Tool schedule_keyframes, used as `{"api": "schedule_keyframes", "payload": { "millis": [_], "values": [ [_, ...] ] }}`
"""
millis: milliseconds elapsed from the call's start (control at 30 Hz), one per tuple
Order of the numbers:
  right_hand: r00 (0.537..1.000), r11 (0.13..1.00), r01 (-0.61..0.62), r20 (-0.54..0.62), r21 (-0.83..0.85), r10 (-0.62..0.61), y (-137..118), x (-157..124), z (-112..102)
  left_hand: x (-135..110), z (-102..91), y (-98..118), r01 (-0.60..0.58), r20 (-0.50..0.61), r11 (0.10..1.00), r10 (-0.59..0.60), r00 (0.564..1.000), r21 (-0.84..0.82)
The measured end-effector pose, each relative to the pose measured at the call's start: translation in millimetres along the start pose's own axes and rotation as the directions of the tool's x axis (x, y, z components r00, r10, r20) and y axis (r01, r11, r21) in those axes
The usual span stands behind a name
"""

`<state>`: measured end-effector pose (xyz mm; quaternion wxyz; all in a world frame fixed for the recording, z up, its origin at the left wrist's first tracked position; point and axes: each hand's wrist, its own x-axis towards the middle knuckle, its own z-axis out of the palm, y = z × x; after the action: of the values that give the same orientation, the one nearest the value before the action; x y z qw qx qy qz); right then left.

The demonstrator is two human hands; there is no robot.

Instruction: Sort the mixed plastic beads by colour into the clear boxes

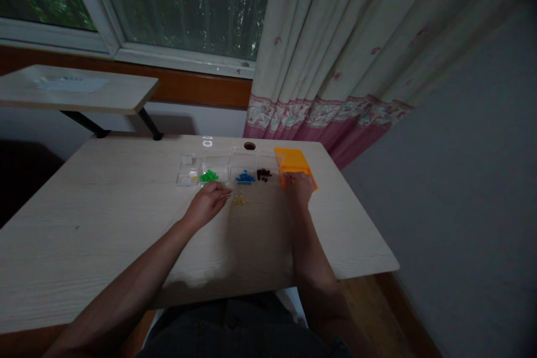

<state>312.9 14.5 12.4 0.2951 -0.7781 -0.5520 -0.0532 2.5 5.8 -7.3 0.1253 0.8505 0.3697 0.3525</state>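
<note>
My left hand (206,202) rests low over the table with its fingers pinched together; a thin pale thing shows at the fingertips, too small to name. Just right of those fingertips lies a small scatter of yellow pieces (239,200). My right hand (300,185) reaches into the near part of an orange plastic box (291,158), fingers bent together, and what they hold is hidden. Between the hands, in transparent boxes, are green pieces (209,176), blue pieces (245,177) and dark brown pieces (264,174). A smaller transparent box (184,179) at the left holds a few yellow bits.
The pale wooden table (126,224) has a round cable hole (249,146) near its back edge. A raised shelf (121,89) on black legs stands at the back left. Behind are a window and a flowered curtain (319,67); a wall runs along the right.
</note>
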Motion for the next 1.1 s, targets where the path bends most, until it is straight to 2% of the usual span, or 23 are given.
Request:
{"api": "schedule_keyframes", "payload": {
  "millis": [133,367,500,567,700,800,900,967,1033,1100],
  "values": [
    [0.997,0.997,-0.072,0.018,-0.040,0.072,11,2,-2,0,-1.5,0,0.000,-0.002,1.000,0.000,1.000,0.000],
    [1.000,0.996,-0.026,0.010,-0.081,0.027,15,2,4,0,-3.6,-1,0.018,-0.004,1.000,-0.018,1.000,-0.014],
    [0.999,0.993,-0.052,0.009,-0.103,0.053,13,6,2,0,-2.1,-3,0.022,0.028,1.000,-0.022,0.999,-0.018],
    [1.000,0.998,-0.016,0.006,-0.058,0.017,8,5,2,0,-2.0,-4,0.021,0.048,1.000,-0.020,0.999,-0.019],
    [0.982,0.975,0.184,0.030,0.127,-0.189,-12,-4,7,0,-3.2,-3,0.011,0.084,1.000,-0.009,0.996,-0.027],
    [0.911,0.897,0.351,0.124,0.267,-0.394,-27,-12,14,0,-3.4,-4,0.012,0.116,0.999,-0.008,0.993,-0.033],
    [0.764,0.791,0.473,0.267,0.387,-0.587,-36,-19,21,0,-2.4,-5,0.021,0.149,1.000,-0.019,0.989,-0.012],
    [0.670,0.745,0.491,0.351,0.451,-0.654,-39,-22,22,-1,-1.5,-6,0.020,0.162,1.000,-0.020,0.987,0.001],
    [0.622,0.726,0.480,0.393,0.493,-0.678,-39,-25,21,-2,-0.9,-6,0.019,0.159,1.000,-0.019,0.987,0.001],
    [0.610,0.719,0.469,0.400,0.513,-0.684,-39,-27,19,-2,-0.7,-6,0.023,0.153,1.000,-0.022,0.988,-0.010]
  ]
}}
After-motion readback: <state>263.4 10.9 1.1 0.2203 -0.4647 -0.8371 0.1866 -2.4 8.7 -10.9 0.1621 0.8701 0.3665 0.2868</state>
